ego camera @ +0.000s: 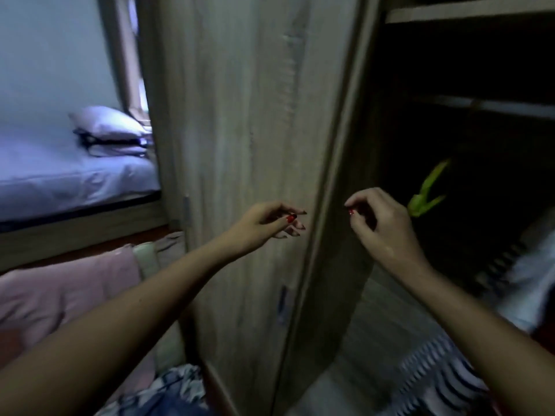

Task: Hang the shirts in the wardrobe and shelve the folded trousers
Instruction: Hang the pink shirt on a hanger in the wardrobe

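Observation:
The wardrobe stands in front of me, its pale wooden door [246, 145] swung open and the dark inside at the right. A hanging rail [492, 108] runs across the dark compartment, and a green hanger [426, 193] hangs low below it. A striped white and dark garment [510, 265] shows inside at the lower right. My left hand [270, 225] hovers in front of the door with loosely curled fingers and holds nothing. My right hand [381, 223] is at the wardrobe's opening, just left of the green hanger, fingers bent and pinched, with nothing visible in them.
A bed [75, 175] with a white sheet and a pillow [108, 123] lies at the left. Pink and pale folded cloth [69, 289] is piled at the lower left. Patterned blue fabric [168, 391] sits at the bottom. A wardrobe shelf [468, 9] runs across the top right.

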Motion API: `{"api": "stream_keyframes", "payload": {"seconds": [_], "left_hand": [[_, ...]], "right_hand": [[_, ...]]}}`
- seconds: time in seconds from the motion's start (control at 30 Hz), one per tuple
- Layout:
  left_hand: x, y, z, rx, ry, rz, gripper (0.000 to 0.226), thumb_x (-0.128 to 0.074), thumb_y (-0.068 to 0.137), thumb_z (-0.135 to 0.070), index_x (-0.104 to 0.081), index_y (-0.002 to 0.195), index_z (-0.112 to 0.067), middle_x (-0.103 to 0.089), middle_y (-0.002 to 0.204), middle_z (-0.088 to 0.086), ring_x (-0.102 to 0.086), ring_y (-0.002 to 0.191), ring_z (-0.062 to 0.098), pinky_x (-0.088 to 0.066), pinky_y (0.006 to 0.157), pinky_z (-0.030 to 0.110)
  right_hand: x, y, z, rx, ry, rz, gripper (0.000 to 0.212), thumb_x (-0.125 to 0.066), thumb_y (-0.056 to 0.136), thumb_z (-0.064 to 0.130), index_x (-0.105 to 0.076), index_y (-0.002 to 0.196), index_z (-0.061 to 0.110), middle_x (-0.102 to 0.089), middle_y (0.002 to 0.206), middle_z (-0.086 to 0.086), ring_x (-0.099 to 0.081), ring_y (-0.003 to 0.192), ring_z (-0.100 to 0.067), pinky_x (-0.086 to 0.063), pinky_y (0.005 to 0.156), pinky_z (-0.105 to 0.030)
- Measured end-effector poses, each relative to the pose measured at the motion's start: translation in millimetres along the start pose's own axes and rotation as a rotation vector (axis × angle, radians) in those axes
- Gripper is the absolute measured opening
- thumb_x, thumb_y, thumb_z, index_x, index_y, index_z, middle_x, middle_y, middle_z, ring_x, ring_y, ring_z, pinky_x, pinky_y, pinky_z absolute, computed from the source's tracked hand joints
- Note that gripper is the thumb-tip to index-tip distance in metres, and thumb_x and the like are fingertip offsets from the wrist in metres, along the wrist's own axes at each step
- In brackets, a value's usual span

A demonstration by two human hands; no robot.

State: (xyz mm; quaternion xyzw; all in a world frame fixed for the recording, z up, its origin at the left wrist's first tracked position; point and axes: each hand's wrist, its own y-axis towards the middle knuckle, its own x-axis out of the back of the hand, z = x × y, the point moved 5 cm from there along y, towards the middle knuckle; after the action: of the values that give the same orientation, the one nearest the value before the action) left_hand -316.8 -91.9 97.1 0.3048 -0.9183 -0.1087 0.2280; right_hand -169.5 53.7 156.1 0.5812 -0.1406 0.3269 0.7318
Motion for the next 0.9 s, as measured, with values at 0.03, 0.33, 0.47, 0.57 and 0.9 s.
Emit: {"api": "stream_keyframes", "payload": {"seconds": [0.03,0.33,0.47,0.57,0.9], "left_hand": [[22.4,-14.7,10.5,0.036,0.025,-0.044,0.024,-0.044,0.098,-0.009,-0.057,0.118,-0.012,-0.069,0.098,0.005,-0.067,0.089,0.015,-0.051,0.075,0.024],[251.3,-179.8,138.8,0.445,0.414,-0.597,0.016,-0.054,0.091,-0.003,-0.063,0.093,-0.016,-0.071,0.083,0.003,-0.069,0.073,0.007,-0.051,0.062,0.02],[336.4,-253.6,206.1,0.687,0.634,-0.78,0.014,-0.059,0.086,-0.003,-0.069,0.091,-0.011,-0.073,0.094,0.008,-0.067,0.088,0.022,-0.048,0.076,0.027],[373.8,-276.7,242.8,0.784,0.763,-0.765,0.019,-0.06,0.085,-0.002,-0.069,0.102,0.0,-0.068,0.108,0.02,-0.061,0.104,0.035,-0.042,0.088,0.036],[413.8,-264.2,336.1,1.135,0.752,-0.48,0.054,-0.047,0.091,-0.053,-0.058,0.069,-0.005,-0.062,0.083,0.024,-0.061,0.087,0.04,-0.038,0.065,0.033]], "right_hand": [[-30.1,6.5,10.8,0.03,0.054,0.049,0.013,-0.059,0.082,0.002,-0.062,0.092,0.01,-0.058,0.09,-0.003,-0.053,0.078,-0.01,-0.039,0.071,-0.01],[-286.9,41.5,86.1,-0.095,0.466,0.451,0.019,-0.06,0.082,0.003,-0.061,0.086,0.021,-0.062,0.077,0.001,-0.056,0.072,-0.011,-0.04,0.061,-0.012],[-409.8,50.3,113.0,-0.243,0.536,0.631,0.009,-0.06,0.086,0.006,-0.063,0.089,0.014,-0.056,0.067,0.01,-0.057,0.064,-0.006,-0.044,0.054,-0.012],[-487.7,48.6,124.8,-0.381,0.536,0.708,0.009,-0.059,0.087,0.014,-0.063,0.095,0.014,-0.061,0.079,0.003,-0.061,0.077,-0.018,-0.052,0.062,-0.022],[-601.1,33.3,132.7,-0.617,0.471,0.703,0.031,-0.07,0.078,0.015,-0.055,0.051,0.017,-0.068,0.068,-0.018,-0.066,0.071,-0.033,-0.053,0.071,-0.044]]}}
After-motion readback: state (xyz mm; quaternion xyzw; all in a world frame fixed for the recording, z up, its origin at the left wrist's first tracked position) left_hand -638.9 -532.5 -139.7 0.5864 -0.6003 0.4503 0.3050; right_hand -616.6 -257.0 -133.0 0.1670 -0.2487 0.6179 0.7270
